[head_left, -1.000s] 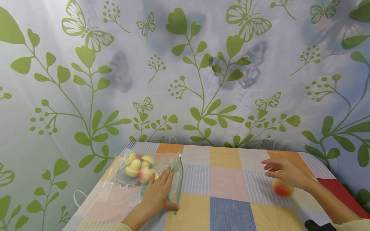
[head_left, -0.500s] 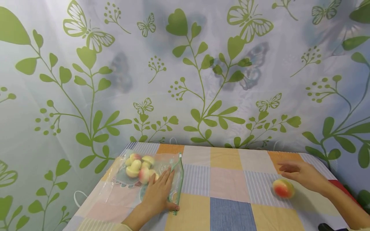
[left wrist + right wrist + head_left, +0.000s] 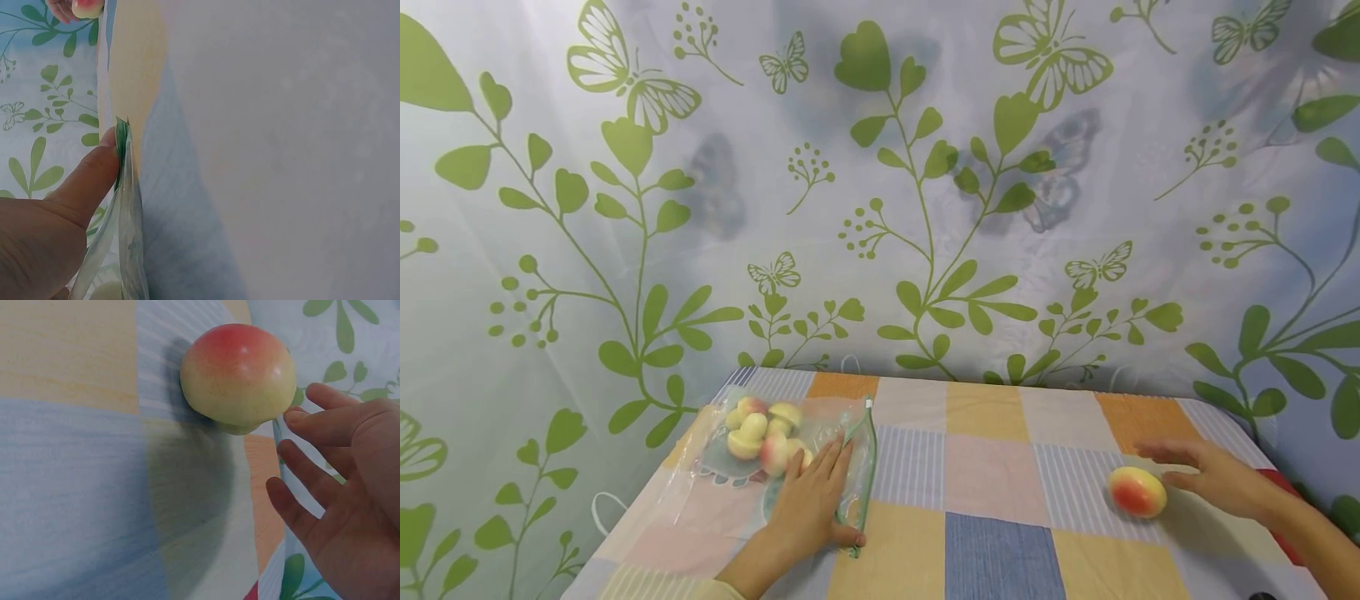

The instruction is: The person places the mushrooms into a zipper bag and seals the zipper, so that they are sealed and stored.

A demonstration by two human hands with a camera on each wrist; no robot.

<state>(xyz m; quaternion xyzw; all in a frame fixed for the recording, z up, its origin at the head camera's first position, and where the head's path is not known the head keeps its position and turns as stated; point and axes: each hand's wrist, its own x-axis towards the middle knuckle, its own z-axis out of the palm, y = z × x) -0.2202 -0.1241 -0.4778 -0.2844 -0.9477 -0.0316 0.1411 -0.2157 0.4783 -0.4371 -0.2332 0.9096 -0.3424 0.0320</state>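
Note:
A clear zip bag (image 3: 827, 410) with a green zip edge lies at the left of the table. Inside it are several yellow-and-red toy mushrooms (image 3: 748, 435). My left hand (image 3: 805, 504) rests flat over the bag with straight fingers, its thumb at the green zip strip (image 3: 122, 147). Farther right, a single toy mushroom (image 3: 1137, 492) with a red-and-yellow cap sits on the cloth, a bit of its pale stem showing under the cap in the right wrist view. My right hand (image 3: 1217, 479) is just right of it, fingers spread and loosely extended, fingertips near the cap's side.
A patchwork cloth (image 3: 992, 467) covers the table. Behind and at the sides hangs a pale curtain (image 3: 820, 217) printed with green leaves and butterflies. A white loop of cord (image 3: 601, 512) shows beside the table's left edge.
My right hand has moved right and toward me, from above the lone toy mushroom to beside it, uncovering its top. My left hand and the bag have stayed put.

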